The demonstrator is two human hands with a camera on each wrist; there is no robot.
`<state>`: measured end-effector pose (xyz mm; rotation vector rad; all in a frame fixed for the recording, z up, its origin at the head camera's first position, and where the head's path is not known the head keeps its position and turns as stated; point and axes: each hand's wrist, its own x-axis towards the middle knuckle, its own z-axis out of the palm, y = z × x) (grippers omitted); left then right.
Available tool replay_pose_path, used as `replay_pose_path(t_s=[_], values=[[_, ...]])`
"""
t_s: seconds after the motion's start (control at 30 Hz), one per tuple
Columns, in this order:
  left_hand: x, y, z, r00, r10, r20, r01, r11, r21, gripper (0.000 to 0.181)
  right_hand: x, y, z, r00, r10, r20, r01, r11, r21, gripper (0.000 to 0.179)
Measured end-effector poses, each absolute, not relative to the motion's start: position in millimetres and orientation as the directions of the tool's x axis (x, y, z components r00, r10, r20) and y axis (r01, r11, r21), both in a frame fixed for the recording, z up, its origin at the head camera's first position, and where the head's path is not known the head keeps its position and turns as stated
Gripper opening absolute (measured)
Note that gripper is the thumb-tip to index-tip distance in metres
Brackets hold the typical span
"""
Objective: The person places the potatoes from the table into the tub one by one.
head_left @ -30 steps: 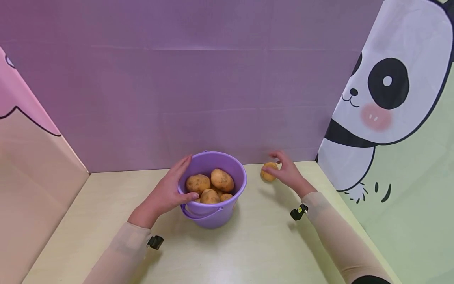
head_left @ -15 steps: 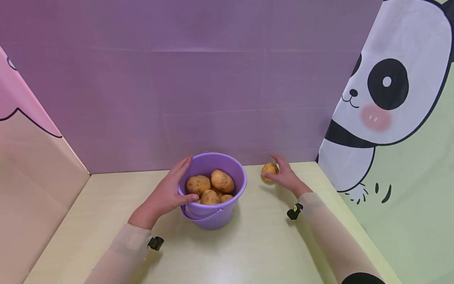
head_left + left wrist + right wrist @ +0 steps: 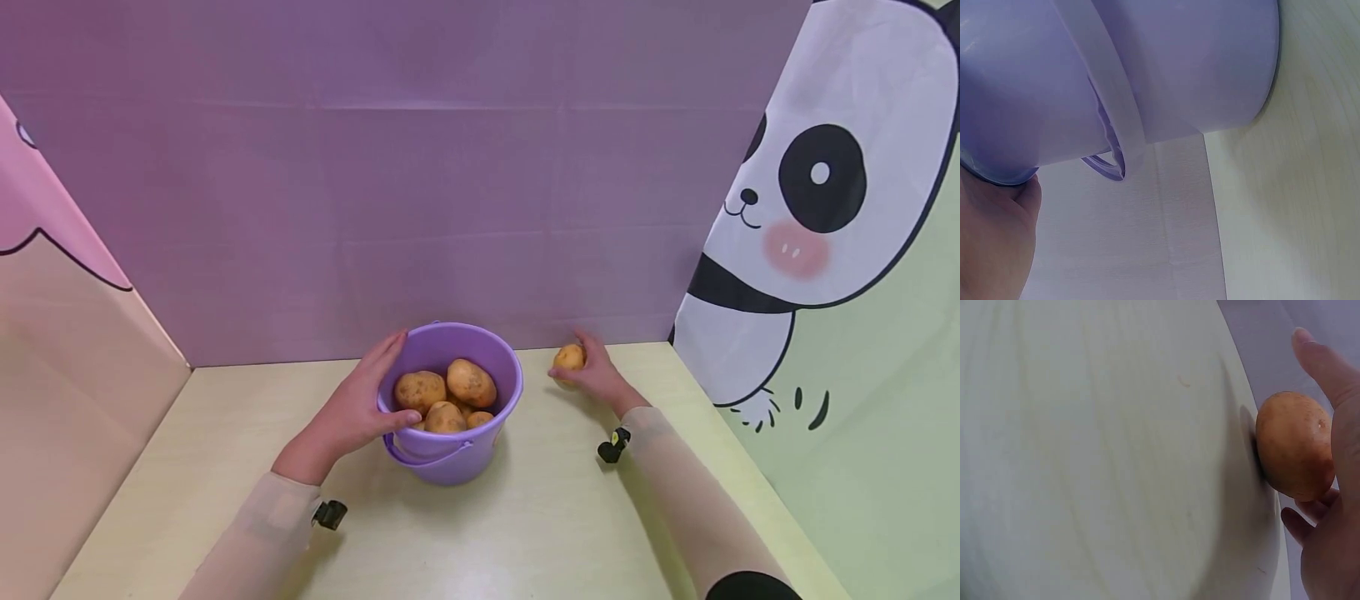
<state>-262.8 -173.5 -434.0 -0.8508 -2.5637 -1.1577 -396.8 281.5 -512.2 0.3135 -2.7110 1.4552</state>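
Observation:
A purple bucket (image 3: 457,458) stands on the table with several potatoes (image 3: 471,383) inside. At its left side my left hand (image 3: 352,408) grips the rim, the thumb across the front and the fingers along the back left. The left wrist view shows part of that hand (image 3: 994,234) at the rim. Right of the bucket, close to the back wall, a single round potato (image 3: 570,358) sits on the table. My right hand (image 3: 600,375) is spread around this potato, thumb in front and fingers behind. In the right wrist view the thumb (image 3: 1322,362) is straight and apart from the potato (image 3: 1294,447).
The pale wooden table (image 3: 480,558) meets a purple back wall (image 3: 450,208). A pink wall (image 3: 67,350) stands on the left and a panda-printed wall (image 3: 862,417) on the right. The bucket's handle (image 3: 431,458) hangs down at its front.
My right hand has moved slightly left and come around the lone potato, its thumb now lower across the front. The left hand and the bucket have stayed in place.

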Motion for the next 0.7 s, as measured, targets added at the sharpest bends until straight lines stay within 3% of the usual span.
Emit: replay_pose_path(t_s=[0.37,0.7], values=[[-262,-172,-433,-0.814,0.420,0.401,0.578,0.523,0.626,0.122,-395,275,-517,-0.975,-0.155,0.160,-0.221,0.585,-0.780,0.111],[-261,-173,-432,-0.819,0.418,0.393,0.571,0.530,0.627,0.121,-397,275,-524,-0.962,-0.178,0.206,-0.272,0.601,-0.752,0.089]])
